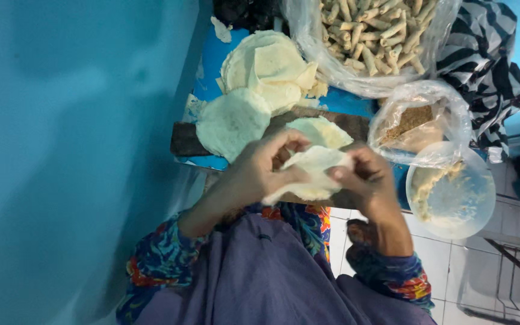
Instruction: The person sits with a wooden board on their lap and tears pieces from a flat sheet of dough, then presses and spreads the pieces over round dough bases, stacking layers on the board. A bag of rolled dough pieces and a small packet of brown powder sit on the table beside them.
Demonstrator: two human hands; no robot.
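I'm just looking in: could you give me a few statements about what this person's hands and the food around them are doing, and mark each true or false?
1. Both hands, the left hand and the right hand, hold one pale wrapper. True.
2. The big clear bag holds whole apples. False: it holds thin rolled sticks.
3. The round plastic bowl is full to the brim. False: only smears and a little paste remain.
4. A stack of round wrappers lies beyond the hands. True.
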